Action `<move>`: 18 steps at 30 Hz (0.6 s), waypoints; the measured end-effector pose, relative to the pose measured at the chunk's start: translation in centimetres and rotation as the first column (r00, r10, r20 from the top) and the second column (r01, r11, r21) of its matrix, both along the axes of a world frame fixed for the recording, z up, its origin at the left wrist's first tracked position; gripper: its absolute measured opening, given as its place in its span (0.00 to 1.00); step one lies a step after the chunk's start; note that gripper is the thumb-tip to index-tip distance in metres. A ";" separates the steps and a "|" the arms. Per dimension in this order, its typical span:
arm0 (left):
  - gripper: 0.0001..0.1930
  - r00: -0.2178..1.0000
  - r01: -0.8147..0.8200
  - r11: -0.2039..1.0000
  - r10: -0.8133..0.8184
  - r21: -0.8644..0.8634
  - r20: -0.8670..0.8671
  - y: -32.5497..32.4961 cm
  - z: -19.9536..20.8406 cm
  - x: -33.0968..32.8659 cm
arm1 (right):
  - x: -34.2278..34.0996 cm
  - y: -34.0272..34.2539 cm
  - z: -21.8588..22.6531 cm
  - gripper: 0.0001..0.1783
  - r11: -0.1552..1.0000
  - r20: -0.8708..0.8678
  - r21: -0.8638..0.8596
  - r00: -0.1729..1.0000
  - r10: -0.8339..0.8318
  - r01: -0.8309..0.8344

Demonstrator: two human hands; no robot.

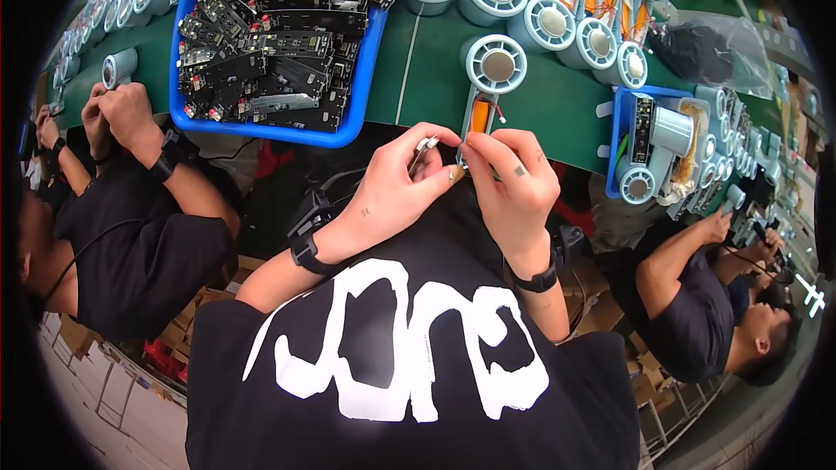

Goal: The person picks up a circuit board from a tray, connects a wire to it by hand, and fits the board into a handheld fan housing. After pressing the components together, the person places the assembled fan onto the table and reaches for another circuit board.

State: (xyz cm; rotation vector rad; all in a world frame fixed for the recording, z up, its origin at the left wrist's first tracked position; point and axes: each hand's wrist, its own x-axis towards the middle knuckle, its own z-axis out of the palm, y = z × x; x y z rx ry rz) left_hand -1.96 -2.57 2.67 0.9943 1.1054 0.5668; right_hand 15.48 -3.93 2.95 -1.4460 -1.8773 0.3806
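Note:
My left hand is closed around a small silver-and-white part, mostly hidden by the fingers. Close beside it, my right hand pinches thumb and finger together at the left fingertips. What sits in that pinch is too small to make out. Just beyond both hands, on the table edge, lies a light-blue handheld fan body with a round slotted head pointing away from me. Its open handle shows an orange battery and a red wire ending in a small white plug.
A blue bin full of black circuit boards stands at left. More fan bodies line the far right of the green table. A blue tray holds fan parts at right. Co-workers sit on both sides.

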 end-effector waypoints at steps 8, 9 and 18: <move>0.08 0.880 -0.037 0.826 0.293 -0.562 0.373 1.7 0.2 1.5 | 0.2 0.0 0.1 0.08 0.955 -0.334 -0.277 0.922 -0.197 0.104; 0.08 0.881 -0.036 0.825 0.293 -0.564 0.372 1.7 -0.1 1.6 | 0.2 0.1 0.3 0.08 0.948 -0.346 -0.306 0.917 -0.200 0.091; 0.06 0.869 -0.049 0.814 0.320 -0.579 0.377 1.8 -1.5 1.1 | 1.0 -0.1 -0.2 0.09 0.950 -0.295 -0.311 0.946 -0.136 0.039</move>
